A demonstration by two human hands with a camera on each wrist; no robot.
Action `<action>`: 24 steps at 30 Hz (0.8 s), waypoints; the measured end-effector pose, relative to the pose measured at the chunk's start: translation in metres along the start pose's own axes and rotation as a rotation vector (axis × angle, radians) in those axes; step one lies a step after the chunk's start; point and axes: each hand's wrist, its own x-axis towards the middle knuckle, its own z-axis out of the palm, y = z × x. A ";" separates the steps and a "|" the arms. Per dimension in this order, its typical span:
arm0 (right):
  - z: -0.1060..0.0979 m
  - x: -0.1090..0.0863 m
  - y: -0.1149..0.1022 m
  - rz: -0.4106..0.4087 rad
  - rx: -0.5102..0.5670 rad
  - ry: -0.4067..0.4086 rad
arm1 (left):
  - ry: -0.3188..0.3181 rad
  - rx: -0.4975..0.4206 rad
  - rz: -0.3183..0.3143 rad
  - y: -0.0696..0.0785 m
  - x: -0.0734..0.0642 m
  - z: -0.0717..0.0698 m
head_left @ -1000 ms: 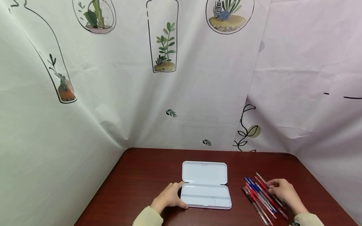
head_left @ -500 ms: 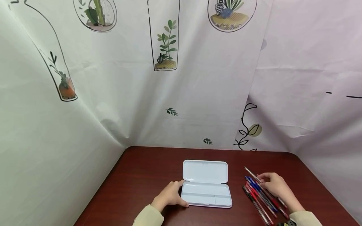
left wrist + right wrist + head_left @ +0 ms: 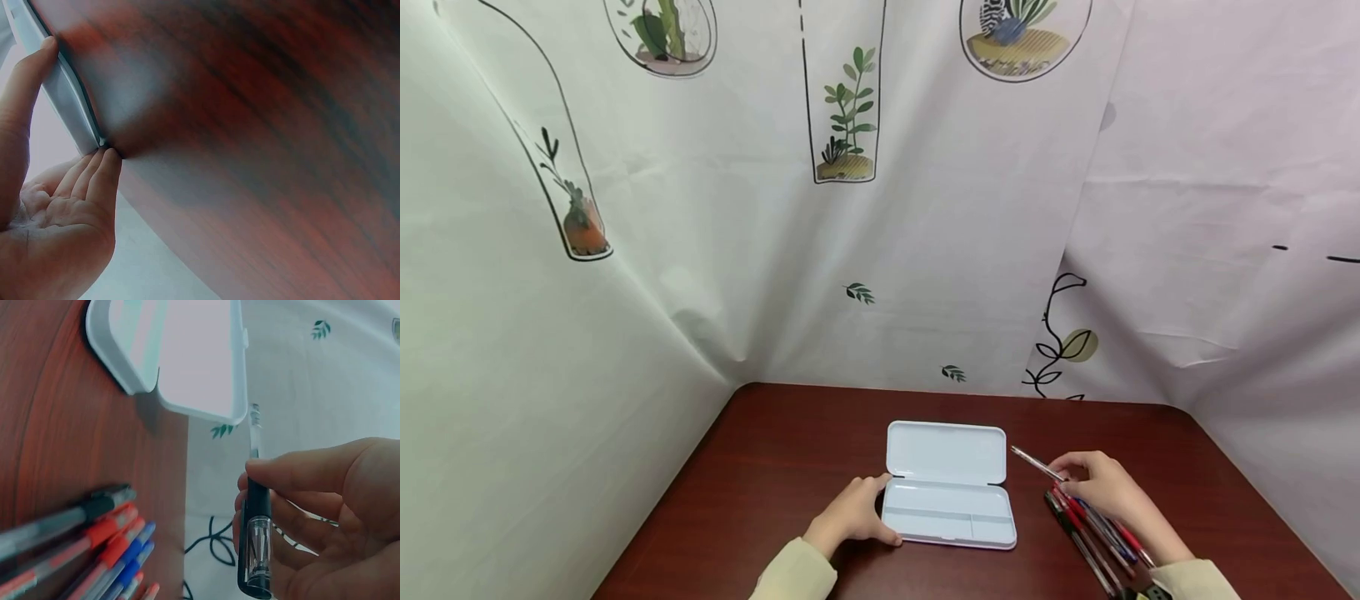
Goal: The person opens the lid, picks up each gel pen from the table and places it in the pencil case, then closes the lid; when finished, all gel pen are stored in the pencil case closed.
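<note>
A white pencil case (image 3: 946, 452) lies open on the table, its lid tipped back and its divided tray bare. My left hand (image 3: 852, 512) holds the case's left end between thumb and fingers, as the left wrist view also shows. My right hand (image 3: 1105, 483) pinches a clear-barrelled pen with a black clip (image 3: 259, 503) between thumb and fingers, raised off the table. In the head view its clear end points left toward the case. Below the right hand lies a bunch of red, blue and black pens (image 3: 1078, 521), partly hidden by the hand.
The dark red-brown table (image 3: 805, 442) has rounded far corners. A pale cloth (image 3: 925, 250) printed with plants hangs behind and beside it. A dark watch-like item (image 3: 1153, 592) shows at the right sleeve.
My right hand has lifted a pen from the bunch and carried it left toward the case, its tip swinging leftward. The left hand has stayed at the case.
</note>
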 end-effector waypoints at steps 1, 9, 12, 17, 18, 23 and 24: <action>0.001 0.000 -0.002 -0.011 0.014 -0.014 | 0.000 -0.001 -0.001 0.000 0.000 0.000; 0.015 0.005 -0.010 -0.115 0.060 -0.083 | -0.003 0.003 -0.008 0.000 0.000 0.000; 0.022 0.007 -0.013 -0.132 0.086 -0.109 | -0.004 0.005 -0.004 0.001 0.000 0.000; 0.035 0.013 -0.017 -0.168 0.114 -0.135 | -0.008 0.005 -0.007 0.001 -0.001 0.000; 0.037 0.014 -0.017 -0.176 0.120 -0.141 | -0.008 0.004 -0.007 0.001 -0.001 0.000; 0.050 0.020 -0.021 -0.180 0.146 -0.173 | -0.009 -0.002 -0.018 0.004 -0.003 -0.001; 0.052 0.021 -0.022 -0.179 0.152 -0.179 | -0.009 -0.004 -0.019 0.005 -0.003 -0.002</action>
